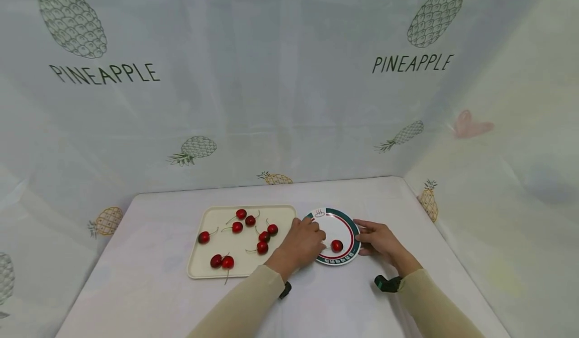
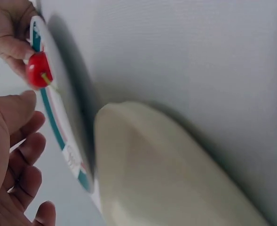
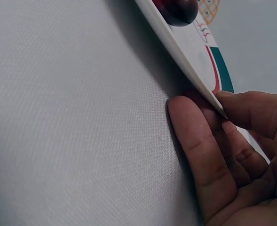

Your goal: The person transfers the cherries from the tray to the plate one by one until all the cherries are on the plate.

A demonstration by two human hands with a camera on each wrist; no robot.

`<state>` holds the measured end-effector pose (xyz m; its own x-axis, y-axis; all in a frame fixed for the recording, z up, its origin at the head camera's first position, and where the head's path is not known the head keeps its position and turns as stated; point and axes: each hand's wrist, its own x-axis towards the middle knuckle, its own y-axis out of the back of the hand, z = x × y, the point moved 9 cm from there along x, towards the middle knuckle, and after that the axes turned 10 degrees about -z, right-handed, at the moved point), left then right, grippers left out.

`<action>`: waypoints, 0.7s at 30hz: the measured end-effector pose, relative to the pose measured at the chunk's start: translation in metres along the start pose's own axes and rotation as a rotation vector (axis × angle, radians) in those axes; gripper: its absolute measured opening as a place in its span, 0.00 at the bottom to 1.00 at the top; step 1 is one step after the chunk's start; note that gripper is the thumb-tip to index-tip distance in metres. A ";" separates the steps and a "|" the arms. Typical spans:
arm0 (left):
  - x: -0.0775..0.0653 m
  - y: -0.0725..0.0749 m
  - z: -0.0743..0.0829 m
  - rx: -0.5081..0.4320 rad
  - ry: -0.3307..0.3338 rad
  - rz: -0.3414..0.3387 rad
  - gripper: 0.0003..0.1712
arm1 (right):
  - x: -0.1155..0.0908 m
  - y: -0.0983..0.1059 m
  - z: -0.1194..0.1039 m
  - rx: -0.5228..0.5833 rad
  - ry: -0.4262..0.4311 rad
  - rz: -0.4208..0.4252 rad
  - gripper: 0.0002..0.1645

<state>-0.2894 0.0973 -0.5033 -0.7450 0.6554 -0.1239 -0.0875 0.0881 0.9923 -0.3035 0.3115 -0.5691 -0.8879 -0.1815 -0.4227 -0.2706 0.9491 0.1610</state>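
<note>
A round white plate (image 1: 332,225) with a green and red rim lies on the table, holding one red cherry (image 1: 336,246) with a stem. My right hand (image 1: 382,241) pinches the plate's right edge, thumb on top and fingers beneath, as the right wrist view shows. Over the plate's left side is my left hand (image 1: 302,242), its fingers loosely bent. Nothing is between those fingers (image 2: 32,148) in the left wrist view, and the cherry (image 2: 38,70) sits just beyond the thumb tip. Left of the plate stands a cream tray (image 1: 280,212) with several cherries.
The tray's cherries lie scattered, two of them (image 1: 221,261) near its front edge. A white cloth covers the table (image 1: 344,303). Behind and beside it hang pale curtains (image 1: 280,102) printed with pineapples.
</note>
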 end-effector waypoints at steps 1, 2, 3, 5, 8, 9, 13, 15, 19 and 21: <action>-0.002 0.002 -0.001 0.003 0.003 0.009 0.17 | 0.000 0.000 0.000 0.001 -0.002 0.002 0.36; -0.004 0.004 -0.001 0.010 0.004 0.017 0.17 | -0.001 0.001 0.000 0.001 -0.004 0.003 0.36; -0.007 0.007 -0.002 0.015 0.005 0.025 0.17 | -0.001 0.001 0.001 0.005 -0.007 0.003 0.36; -0.013 0.012 -0.004 0.023 0.003 0.040 0.16 | -0.002 0.001 0.001 0.012 -0.010 0.000 0.36; -0.024 0.019 -0.010 0.037 0.000 0.061 0.15 | -0.003 0.000 0.000 0.014 0.003 -0.017 0.37; -0.028 0.022 -0.012 0.044 0.000 0.068 0.15 | -0.003 0.000 0.000 0.019 0.004 -0.018 0.37; -0.045 0.028 -0.028 0.057 0.021 0.085 0.13 | -0.004 -0.001 -0.002 0.022 0.016 -0.022 0.37; -0.055 0.029 -0.039 0.050 0.036 0.085 0.12 | -0.004 -0.001 -0.002 0.023 0.018 -0.020 0.37; -0.078 0.031 -0.062 0.026 0.059 0.077 0.10 | -0.003 -0.001 -0.002 0.012 0.027 -0.025 0.37; -0.091 0.032 -0.074 0.029 0.063 0.080 0.09 | -0.002 -0.001 -0.002 0.014 0.024 -0.022 0.37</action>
<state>-0.2733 -0.0155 -0.4595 -0.7888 0.6131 -0.0431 -0.0080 0.0598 0.9982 -0.3018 0.3109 -0.5669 -0.8906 -0.2084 -0.4043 -0.2852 0.9482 0.1396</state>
